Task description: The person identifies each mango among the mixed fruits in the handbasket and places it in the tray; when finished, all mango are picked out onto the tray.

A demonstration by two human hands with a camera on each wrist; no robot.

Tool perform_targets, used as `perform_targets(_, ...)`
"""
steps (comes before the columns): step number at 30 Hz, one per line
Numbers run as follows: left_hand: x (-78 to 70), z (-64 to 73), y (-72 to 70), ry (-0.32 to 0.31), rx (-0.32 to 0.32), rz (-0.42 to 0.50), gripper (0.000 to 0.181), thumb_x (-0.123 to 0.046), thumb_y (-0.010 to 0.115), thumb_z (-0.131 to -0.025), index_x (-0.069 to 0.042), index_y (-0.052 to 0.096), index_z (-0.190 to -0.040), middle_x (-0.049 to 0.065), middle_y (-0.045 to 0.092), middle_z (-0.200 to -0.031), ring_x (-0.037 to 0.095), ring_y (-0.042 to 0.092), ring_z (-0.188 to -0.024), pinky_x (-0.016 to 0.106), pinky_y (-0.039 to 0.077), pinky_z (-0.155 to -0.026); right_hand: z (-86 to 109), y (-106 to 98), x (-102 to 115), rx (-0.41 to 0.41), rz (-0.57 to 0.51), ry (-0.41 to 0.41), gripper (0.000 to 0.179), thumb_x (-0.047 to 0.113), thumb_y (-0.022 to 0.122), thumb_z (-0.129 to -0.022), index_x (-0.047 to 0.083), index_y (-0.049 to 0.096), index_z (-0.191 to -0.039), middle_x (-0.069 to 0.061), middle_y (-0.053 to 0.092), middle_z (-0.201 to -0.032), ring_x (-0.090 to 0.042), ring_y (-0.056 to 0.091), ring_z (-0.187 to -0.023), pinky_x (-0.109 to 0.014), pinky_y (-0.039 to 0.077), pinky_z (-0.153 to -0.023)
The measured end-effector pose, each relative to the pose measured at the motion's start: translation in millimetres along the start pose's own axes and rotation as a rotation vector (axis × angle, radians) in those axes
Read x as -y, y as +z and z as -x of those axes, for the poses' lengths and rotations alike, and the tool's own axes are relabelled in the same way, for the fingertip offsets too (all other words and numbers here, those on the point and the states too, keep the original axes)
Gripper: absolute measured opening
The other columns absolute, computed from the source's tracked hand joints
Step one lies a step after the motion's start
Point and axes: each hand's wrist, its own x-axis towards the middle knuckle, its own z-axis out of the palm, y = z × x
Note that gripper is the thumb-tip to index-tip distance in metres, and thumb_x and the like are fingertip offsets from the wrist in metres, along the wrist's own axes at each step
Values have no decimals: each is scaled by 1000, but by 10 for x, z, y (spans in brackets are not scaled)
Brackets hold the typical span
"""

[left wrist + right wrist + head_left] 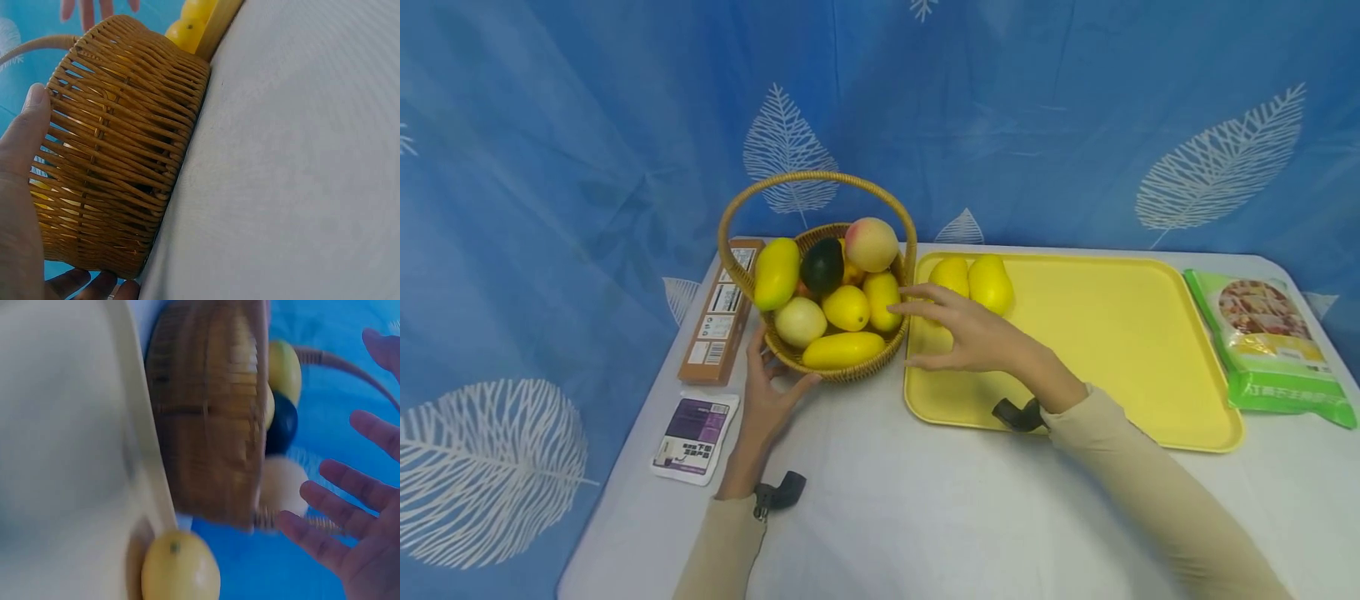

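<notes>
Beige sleeves (1150,492) came nearest the head camera, reaching over a white tablecloth (887,517). The left hand (767,404) gripped the wicker basket (878,367) at its left and near side, thumb apart from the fingers. The basket stood on the cloth just beside the yellow tray (1097,342), filled with fruit: a peach (872,244), a dark green fruit (822,265), a mango (777,273), a pale round fruit (801,322) and several yellow ones. The right hand (973,333) was over the tray's left edge, fingers spread and gripping nothing, their tips by the basket's right rim; contact could not be told. Two yellow fruits (990,287) lay on the tray; a green bag (1277,350) lay right of it, a brown box (721,317) and a sachet (695,437) left of the basket.

From the left wrist, the thumb pressed the woven wall near the rim, and fingertips showed round its other end.

From the right wrist, the spread fingers showed before the peach and the handle (350,369), with a yellow fruit below, beside the blurred basket
</notes>
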Motion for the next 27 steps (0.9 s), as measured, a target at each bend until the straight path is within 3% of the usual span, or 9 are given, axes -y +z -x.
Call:
perform_targets(8,-14,14,13,12,3,-5,99,5,75,-78,2,11,-154,25,20,-157,46,37,-132,62,39,-97,-276,251,142,80,6,-77,65,42,75,-84,17,53,-141,-13,47,-145,-28,53,-126,-44,47,-102)
perform_targets(13,4,15,18,16,6,-26,101,0,77,-79,1,10,-155,25,20,-157,47,36,-132,61,40,-98,-386,378,181,142,30,-68,65,47,72,-86,20,52,-142,-8,50,-142,-23,57,-117,-39,50,-98)
perform_targets(15,83,8,20,23,1,-34,102,-1,78,-79,-2,10,-155,22,21,-158,45,37,-133,60,40,-98,-413,414,191,178,36,-51,65,49,70,-86,21,52,-142,-6,50,-142,-21,58,-116,-37,51,-97)
perform_targets(20,308,-5,14,25,-6,-57,106,-5,81,-77,-14,12,-157,10,24,-159,35,40,-133,53,43,-97,-471,456,200,239,36,-18,64,51,68,-88,23,51,-143,-4,48,-146,-22,52,-127,-40,45,-106)
perform_targets(27,357,9,-5,23,-10,-67,107,-6,82,-77,-19,12,-157,5,24,-158,31,40,-133,50,42,-97,-582,484,206,329,38,-18,68,57,64,-88,25,47,-146,-2,39,-156,-22,40,-141,-41,35,-115)
